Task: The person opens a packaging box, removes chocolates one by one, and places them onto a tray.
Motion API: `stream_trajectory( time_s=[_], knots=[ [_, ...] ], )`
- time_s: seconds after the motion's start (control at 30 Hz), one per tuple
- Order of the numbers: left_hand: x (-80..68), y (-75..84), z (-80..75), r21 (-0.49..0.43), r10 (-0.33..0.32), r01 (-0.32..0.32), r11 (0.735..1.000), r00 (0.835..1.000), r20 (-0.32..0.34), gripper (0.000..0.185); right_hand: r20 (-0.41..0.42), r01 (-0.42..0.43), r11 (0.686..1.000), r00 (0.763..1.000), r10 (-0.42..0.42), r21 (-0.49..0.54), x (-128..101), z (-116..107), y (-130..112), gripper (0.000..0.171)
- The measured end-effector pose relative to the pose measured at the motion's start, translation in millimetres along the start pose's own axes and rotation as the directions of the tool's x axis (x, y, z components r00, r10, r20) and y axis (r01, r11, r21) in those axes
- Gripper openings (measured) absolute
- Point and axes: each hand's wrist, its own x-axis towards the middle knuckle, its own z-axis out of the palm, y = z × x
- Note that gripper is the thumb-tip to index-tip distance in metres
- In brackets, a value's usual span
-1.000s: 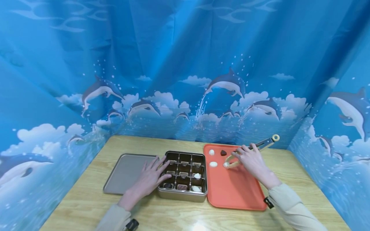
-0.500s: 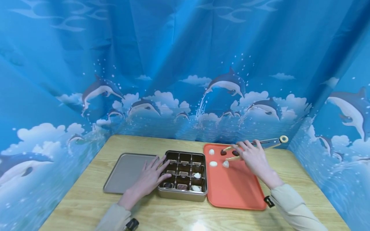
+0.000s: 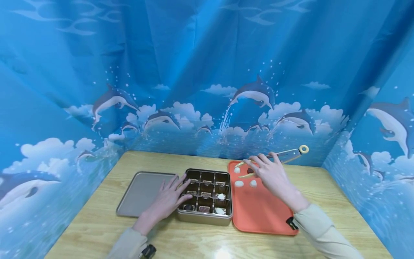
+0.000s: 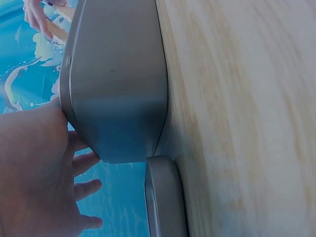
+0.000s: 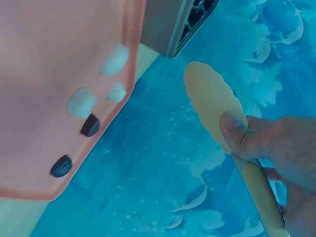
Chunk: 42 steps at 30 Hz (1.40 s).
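My left hand (image 3: 168,201) rests with spread, fairly straight fingers on the left rim of a metal tin (image 3: 205,218). The tin's divided insert holds dark, brown and white shell-like chocolates in its front row, plus a white one (image 3: 221,196) at the right of the row behind. My right hand (image 3: 271,178) grips tongs (image 3: 292,153) with beige scalloped tips, spread apart with nothing between them, above the back of a red tray (image 3: 258,216). On that tray lie white chocolates (image 3: 253,183) and dark ones (image 5: 90,125); my right hand partly hides the dark ones in the head view.
A flat grey metal lid (image 3: 140,196) lies left of the tin, partly under my left arm. The tray stands right against the tin's right side. Behind the wooden table (image 3: 194,241) hangs a blue dolphin-printed curtain (image 3: 181,72).
The tongs' tips let go of a white chocolate near the tray's middle, rose over the dark ones and moved left toward the back-left white one. My left hand stays on the tin.
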Motion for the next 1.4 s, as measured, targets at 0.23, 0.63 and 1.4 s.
stream_trajectory(
  time_s=[0.23, 0.63, 1.4],
  knots=[
    [0.9, 0.9, 0.5, 0.002, -0.005, 0.005, 1.000, 1.000, -0.005, 0.067, -0.006, 0.087, 0.996, 0.996, -0.087, 0.006, 10, -6, -14, 0.064],
    [2.3, 1.1, 3.0, -0.003, 0.003, -0.003, 1.000, 1.000, -0.011, 0.068, 0.089, 0.254, 0.966, 0.964, -0.249, -0.043, 28, -10, -42, 0.059],
    [-0.1, 1.7, -1.7, -0.024, 0.003, -0.003, 1.000, 1.000, -0.004, 0.066, 0.217, 0.383, 0.897, 0.916, -0.338, -0.222, 59, -11, -93, 0.027]
  ],
)
